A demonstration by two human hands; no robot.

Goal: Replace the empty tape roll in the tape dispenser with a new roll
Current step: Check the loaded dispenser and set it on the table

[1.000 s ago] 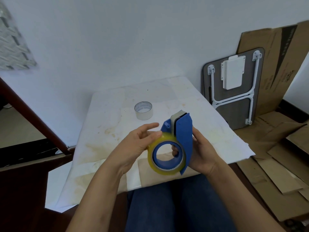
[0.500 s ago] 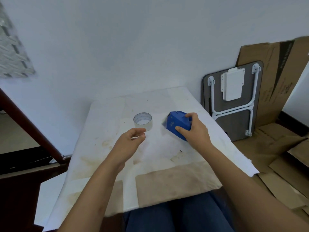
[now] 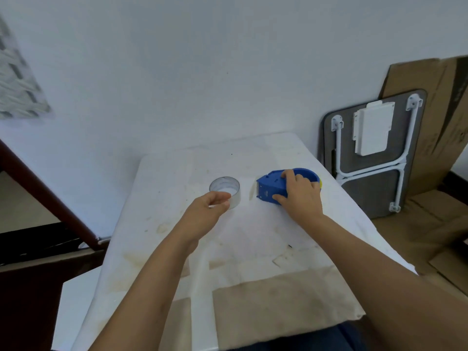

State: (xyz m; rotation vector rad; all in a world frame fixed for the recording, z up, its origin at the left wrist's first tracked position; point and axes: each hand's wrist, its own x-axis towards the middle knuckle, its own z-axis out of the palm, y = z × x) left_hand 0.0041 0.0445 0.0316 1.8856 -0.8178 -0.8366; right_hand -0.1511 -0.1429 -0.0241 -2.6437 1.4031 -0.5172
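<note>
Table [image 3: 253, 236]: white, stained paper cover, brown patch along the near edge.
Dispenser [image 3: 272, 184]: blue, lying on its side on the table, right of centre; sliver of yellow tape [image 3: 321, 183] showing at its far right edge.
Right hand [image 3: 300, 196]: laid over the dispenser from the near side, fingers [image 3: 287, 174] on top, thumb at the lower blue edge; grasping the dispenser against the table.
Empty roll [image 3: 225, 190]: pale core, standing on its rim, hollow facing up, just left of the dispenser, apart from it.
Left hand [image 3: 202, 216]: just in front of the empty roll, fingers curled loosely, thumb and forefinger near the roll's near wall; contact impossible to tell, nothing clearly held.
Folding table [image 3: 372, 153]: folded, leaning on the wall right of the table, white legs outward.
Cardboard [image 3: 430, 102]: flattened sheets behind the folding table and on the floor.
</note>
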